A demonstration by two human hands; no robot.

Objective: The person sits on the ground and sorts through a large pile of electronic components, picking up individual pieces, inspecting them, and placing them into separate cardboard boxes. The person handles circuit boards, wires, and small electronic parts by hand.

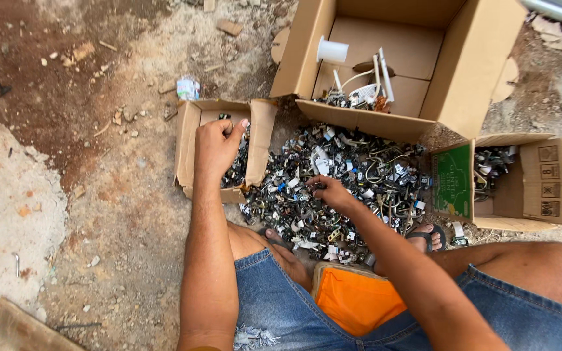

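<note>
Spread across bare dirt between the feet, a dense heap of small scrap parts (339,188): dark metal bits, white plastic pieces, pale wires tangled through. Right hand (333,193) down on the middle of that heap, fingertips pinched together among the pieces; which single piece is gripped, too small to tell. Left hand (217,146) reaching into the small open cardboard box (188,140) just left of the heap, fingers curled loosely over the dark scrap inside, knuckles up; whether anything is held there, hidden by the hand itself. Box flaps standing open, near flap touching the heap's edge.

Behind the heap, a large open cardboard box (482,58) holding a white plastic cup-shaped piece (332,50), white strips and a little more dark scrap. To the right, a smaller cardboard box with a green printed flap (453,181), wires and metal parts inside. Below, frayed blue denim shorts (274,305), an orange cushion (356,299) between the knees, and a black sandal (427,239) on the right foot at the heap's near edge
</note>
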